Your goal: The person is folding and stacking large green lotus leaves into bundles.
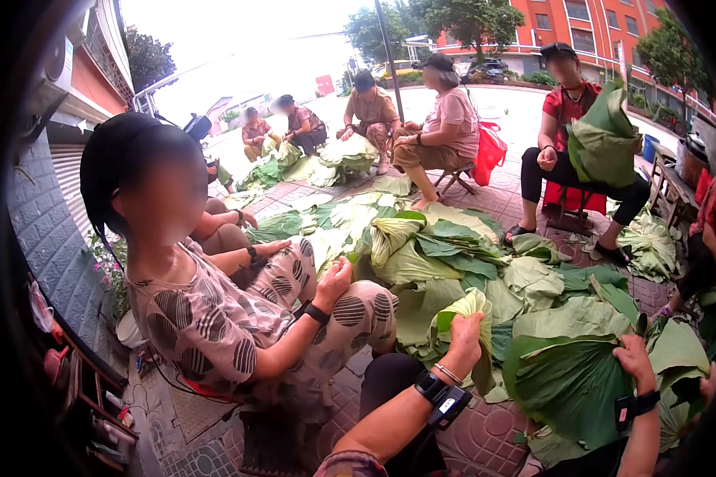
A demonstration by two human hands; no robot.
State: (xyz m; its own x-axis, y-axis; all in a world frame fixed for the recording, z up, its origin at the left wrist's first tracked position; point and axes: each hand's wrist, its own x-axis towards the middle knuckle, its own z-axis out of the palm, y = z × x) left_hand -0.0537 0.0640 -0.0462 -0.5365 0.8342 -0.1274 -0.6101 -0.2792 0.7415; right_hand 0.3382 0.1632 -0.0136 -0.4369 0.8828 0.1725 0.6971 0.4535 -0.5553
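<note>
My left hand (464, 339), with a bracelet and a black wrist device, is closed on a folded pale green lotus leaf (463, 306). To its right, my right hand (635, 358) is closed at the edge of a large darker green lotus leaf (569, 389), which hangs spread out to the left of the hand. A small dark blade-like thing (641, 323) sticks up above my right hand; its kind is too small to make out. Below and beyond both hands lies a broad heap of lotus leaves (533, 282).
A person in a patterned outfit (203, 294) sits close on my left. Another person in red (561, 119) sits across the heap, holding a leaf bundle (605, 139). Several people sit farther back around the leaves. A red bag (489, 151) hangs behind one seat. Paving (485, 433) shows below.
</note>
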